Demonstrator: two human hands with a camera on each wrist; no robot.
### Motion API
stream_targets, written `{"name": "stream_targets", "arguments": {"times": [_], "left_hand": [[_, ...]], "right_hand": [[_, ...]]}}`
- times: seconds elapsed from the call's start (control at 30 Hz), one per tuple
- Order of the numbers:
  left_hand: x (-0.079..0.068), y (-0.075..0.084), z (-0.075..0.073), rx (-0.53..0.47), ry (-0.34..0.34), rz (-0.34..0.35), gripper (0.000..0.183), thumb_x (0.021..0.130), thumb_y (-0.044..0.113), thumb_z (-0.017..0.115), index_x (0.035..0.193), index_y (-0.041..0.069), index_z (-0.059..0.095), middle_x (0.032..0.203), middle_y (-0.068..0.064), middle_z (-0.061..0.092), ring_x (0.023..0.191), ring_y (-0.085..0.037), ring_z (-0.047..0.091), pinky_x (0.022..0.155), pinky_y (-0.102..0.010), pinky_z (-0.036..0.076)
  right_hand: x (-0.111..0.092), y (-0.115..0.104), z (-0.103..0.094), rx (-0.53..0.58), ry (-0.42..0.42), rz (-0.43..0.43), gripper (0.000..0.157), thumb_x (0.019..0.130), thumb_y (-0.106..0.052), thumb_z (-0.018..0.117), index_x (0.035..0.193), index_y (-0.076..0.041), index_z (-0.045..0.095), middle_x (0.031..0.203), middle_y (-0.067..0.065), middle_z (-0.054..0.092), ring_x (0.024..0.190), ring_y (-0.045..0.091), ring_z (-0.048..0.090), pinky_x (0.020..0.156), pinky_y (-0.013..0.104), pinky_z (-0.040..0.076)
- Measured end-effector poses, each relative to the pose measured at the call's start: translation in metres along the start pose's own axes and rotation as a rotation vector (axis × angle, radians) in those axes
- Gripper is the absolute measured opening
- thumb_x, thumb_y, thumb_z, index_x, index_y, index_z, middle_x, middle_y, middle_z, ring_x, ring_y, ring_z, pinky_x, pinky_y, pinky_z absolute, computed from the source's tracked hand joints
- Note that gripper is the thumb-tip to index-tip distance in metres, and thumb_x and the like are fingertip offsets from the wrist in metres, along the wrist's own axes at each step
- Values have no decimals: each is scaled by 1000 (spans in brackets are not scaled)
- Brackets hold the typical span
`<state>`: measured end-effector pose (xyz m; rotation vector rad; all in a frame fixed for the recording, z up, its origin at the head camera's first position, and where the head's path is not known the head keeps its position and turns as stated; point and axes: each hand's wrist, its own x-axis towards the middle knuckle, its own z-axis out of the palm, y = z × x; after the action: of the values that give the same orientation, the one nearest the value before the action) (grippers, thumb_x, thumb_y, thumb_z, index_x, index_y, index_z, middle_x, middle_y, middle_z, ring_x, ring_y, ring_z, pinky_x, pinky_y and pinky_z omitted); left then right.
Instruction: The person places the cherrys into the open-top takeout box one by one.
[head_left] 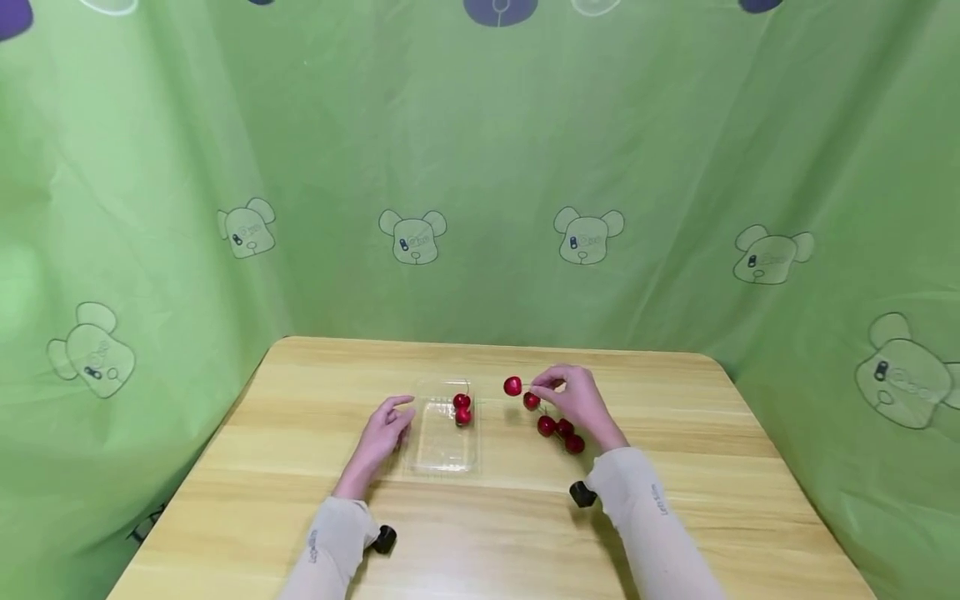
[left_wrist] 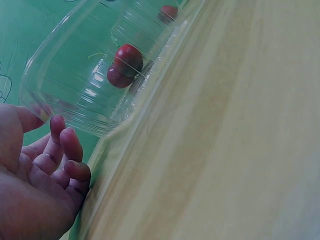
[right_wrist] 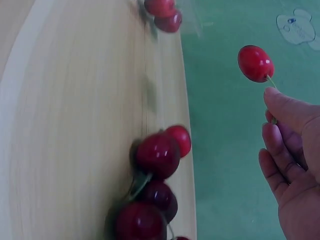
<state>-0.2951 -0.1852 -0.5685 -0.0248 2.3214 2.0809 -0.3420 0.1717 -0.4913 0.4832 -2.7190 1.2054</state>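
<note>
A red cherry [head_left: 512, 386] hangs in the air by its thin stem, which my right hand [head_left: 573, 396] pinches between thumb and fingertips. In the right wrist view this cherry [right_wrist: 255, 63] is well off the table. Lower down, several dark red cherries [head_left: 546, 426] lie on the table beside and below that hand. A clear plastic box [head_left: 442, 454] stands left of them with two cherries [head_left: 462, 415] inside. My left hand [head_left: 384, 429] is at the box's left edge, its fingers loosely bent. Its thumb and fingertips [left_wrist: 57, 121] are by the box's corner; a firm grip does not show.
The wooden table [head_left: 480, 533] has its far edge near a green curtain [head_left: 495, 292] printed with bear heads. Black wrist cameras [head_left: 385, 539] sit under both sleeves.
</note>
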Motion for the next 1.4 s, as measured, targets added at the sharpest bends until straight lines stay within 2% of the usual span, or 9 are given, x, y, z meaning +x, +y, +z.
{"name": "stream_targets", "arguments": {"times": [0.43, 0.67, 1.03, 1.27, 1.4], "left_hand": [[0, -1, -1, 4, 2, 5, 43, 106, 23, 61, 145, 7, 55, 80, -6, 59, 66, -16, 52, 59, -23, 42], [0, -1, 0, -9, 5, 9, 44, 106, 20, 60, 146, 3, 53, 80, -9, 59, 66, -18, 51, 57, -24, 41], [1, -1, -1, 12, -4, 29, 45, 106, 23, 60, 146, 4, 53, 80, -8, 60, 66, -16, 53, 61, -24, 43], [-18, 31, 0, -9, -29, 2, 44, 107, 13, 56, 148, -3, 49, 84, -21, 59, 68, -22, 52, 57, -24, 39], [-19, 31, 1, -14, -24, 13, 44, 107, 12, 57, 147, -5, 48, 81, -17, 59, 68, -21, 53, 59, -24, 41]], "right_hand": [[0, -22, 22, 22, -31, -71, 4, 90, -18, 82, 94, -16, 82, 89, -4, 74, 83, 16, 66, 75, 30, 54], [-1, -30, 34, 50, -56, -91, 4, 89, -17, 83, 93, -17, 82, 88, -4, 72, 82, 13, 65, 75, 27, 57], [-2, -43, 49, 46, -123, -93, 5, 88, -16, 83, 93, -17, 81, 88, -5, 73, 83, 10, 64, 79, 28, 55], [-3, -42, 61, 52, -143, -107, 7, 89, -17, 82, 94, -13, 81, 88, -4, 73, 82, 11, 64, 77, 25, 54], [-4, -44, 67, 53, -145, -88, 5, 88, -15, 83, 92, -14, 81, 87, -4, 72, 82, 11, 64, 77, 25, 55]]}}
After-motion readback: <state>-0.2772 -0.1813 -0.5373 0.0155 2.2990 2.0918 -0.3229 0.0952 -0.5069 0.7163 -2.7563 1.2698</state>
